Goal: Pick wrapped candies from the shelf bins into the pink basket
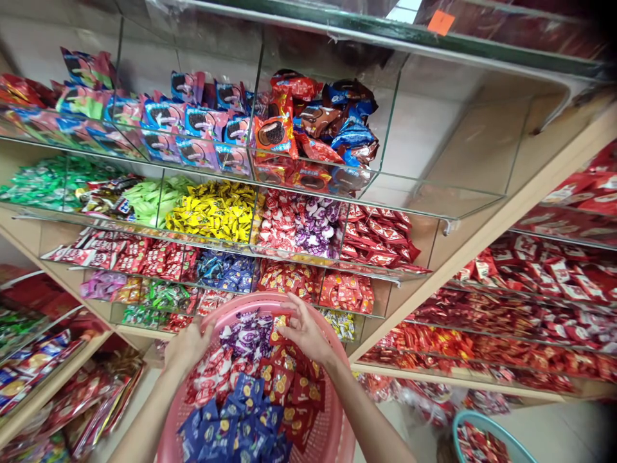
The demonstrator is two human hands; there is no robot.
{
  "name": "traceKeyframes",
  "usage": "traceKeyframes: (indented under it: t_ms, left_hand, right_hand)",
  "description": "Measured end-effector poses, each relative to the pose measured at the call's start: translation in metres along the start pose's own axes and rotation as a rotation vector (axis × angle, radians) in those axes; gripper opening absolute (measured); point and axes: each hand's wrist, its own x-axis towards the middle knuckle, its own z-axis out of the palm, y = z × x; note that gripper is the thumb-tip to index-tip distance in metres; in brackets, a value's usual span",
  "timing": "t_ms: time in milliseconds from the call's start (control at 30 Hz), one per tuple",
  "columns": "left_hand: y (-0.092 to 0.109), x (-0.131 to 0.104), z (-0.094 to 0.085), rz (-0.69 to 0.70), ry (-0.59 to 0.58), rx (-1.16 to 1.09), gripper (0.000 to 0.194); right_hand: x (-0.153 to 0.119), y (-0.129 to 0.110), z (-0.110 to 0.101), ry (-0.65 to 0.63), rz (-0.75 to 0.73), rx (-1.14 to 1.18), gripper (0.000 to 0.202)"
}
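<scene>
Right grip (303, 331) pinches a red candy packet (279, 323) over the pink basket (332, 431); left grip (187, 344) clasps its rim.

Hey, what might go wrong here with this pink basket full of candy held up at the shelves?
The pink basket is heaped, so blue packets near its edge might slide out. The left hand only steadies the rim while the right hand reaches among red packets; the basket could tip.

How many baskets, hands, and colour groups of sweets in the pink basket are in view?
Baskets: 2, the pink basket and the teal basket
Hands: 2, left hand, right hand
Sweet groups: 4, blue, red, purple, red-and-white
Total: 8
</scene>
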Motion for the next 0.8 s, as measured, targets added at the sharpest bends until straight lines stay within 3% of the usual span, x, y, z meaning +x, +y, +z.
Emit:
traceKeyframes:
  t_ms: [67,167,300,500,800]
  left_hand:
    - [0.0,0.0,0.0,0.004,0.005,-0.003,0.067]
    - [0.002,-0.001,-0.003,0.0,-0.002,-0.008,0.067]
    - [0.004,-0.003,-0.005,-0.009,-0.016,-0.008,0.067]
    - [0.002,-0.002,-0.003,0.001,0.002,-0.011,0.068]
    - [0.004,-0.003,-0.004,-0.015,-0.006,-0.004,0.067]
  right_hand:
    - [0.001,0.005,-0.001,0.021,0.026,-0.014,0.068]
    - [0.003,0.013,-0.004,0.004,0.064,-0.082,0.047]
    - [0.0,0.018,-0.005,-0.047,0.005,-0.346,0.023]
    - [-0.006,0.011,0.0,-0.207,-0.056,-0.755,0.018]
    - [-0.005,0.019,-0.007,-0.313,-0.032,-0.874,0.018]
